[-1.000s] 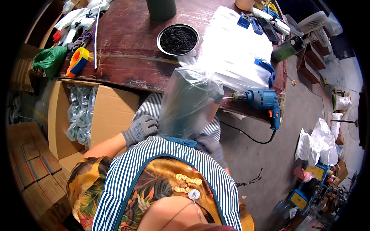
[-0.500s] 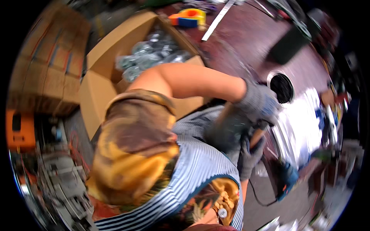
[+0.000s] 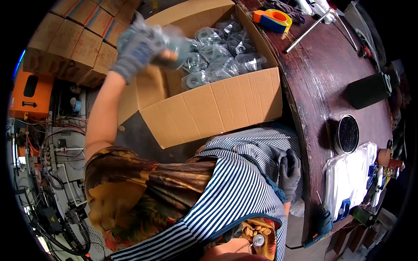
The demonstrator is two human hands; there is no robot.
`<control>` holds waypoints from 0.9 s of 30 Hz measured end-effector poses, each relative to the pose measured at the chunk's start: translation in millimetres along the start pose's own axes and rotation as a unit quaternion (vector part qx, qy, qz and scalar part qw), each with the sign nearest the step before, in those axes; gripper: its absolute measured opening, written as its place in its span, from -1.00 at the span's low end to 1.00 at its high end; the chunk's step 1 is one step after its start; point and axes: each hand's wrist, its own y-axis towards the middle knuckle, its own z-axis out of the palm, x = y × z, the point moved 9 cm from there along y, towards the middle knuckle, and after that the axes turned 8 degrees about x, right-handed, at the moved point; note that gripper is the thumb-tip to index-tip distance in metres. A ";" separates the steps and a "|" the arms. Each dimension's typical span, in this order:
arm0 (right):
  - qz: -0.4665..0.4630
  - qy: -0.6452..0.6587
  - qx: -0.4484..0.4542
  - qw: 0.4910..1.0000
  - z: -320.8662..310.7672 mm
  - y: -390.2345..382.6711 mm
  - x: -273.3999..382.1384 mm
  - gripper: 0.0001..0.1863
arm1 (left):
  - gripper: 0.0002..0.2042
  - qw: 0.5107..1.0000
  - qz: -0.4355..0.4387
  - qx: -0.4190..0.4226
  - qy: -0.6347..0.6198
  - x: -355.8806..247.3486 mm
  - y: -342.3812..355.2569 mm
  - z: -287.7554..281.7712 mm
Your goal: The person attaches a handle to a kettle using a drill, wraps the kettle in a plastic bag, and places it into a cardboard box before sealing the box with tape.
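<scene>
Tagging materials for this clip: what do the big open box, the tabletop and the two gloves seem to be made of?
Open box: matte brown cardboard, judging by its fold creases.
Tabletop: possibly painted or varnished wood; its scuffed, dark red sheen leaves that open.
Left glove and right glove: apparently dull grey knit fabric, from the left one's snug, textured cuff.

Bagged pieces (image 3: 215, 52) are lying in a carton (image 3: 213, 106), upper centre; boxes (image 3: 72, 48) are standing upper left; a bowl (image 3: 338, 139) is resting on the table (image 3: 322, 82), right.
</scene>
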 end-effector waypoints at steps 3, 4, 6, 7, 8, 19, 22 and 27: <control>0.029 0.041 -0.012 0.999 -4.1 1.7 8.8 -0.64 | -0.73 0.947 0.142 0.283 -0.047 -116.4 17.9 73.7; 0.019 0.022 -0.009 1.000 -1.0 2.0 13.6 -0.64 | -0.68 0.927 0.143 0.334 -0.094 -143.0 16.6 103.4; 0.010 -0.013 0.001 1.000 2.2 -6.5 15.0 -0.63 | -0.59 0.883 0.140 0.409 -0.184 -197.1 20.3 153.4; 0.012 -0.035 0.001 0.999 -0.6 -13.5 12.8 -0.63 | -0.57 0.876 0.136 0.414 -0.209 -211.1 28.9 162.5; 0.038 -0.033 -0.001 0.999 -5.6 -21.3 8.3 -0.62 | -0.55 0.873 0.135 0.411 -0.226 -224.1 41.6 168.8; 0.090 0.000 -0.051 0.995 -39.3 -32.5 -43.3 -0.57 | -0.36 0.977 0.089 0.070 -0.181 -158.4 226.6 -10.2; 0.076 -0.020 -0.076 0.994 -58.5 -38.0 -22.4 -0.57 | -0.57 0.873 0.199 -0.384 -0.226 -170.2 299.5 -305.1; 0.043 -0.144 -0.239 0.959 -122.1 -85.5 6.0 -0.64 | -0.33 0.812 0.008 -0.453 -0.367 -223.6 430.1 -524.7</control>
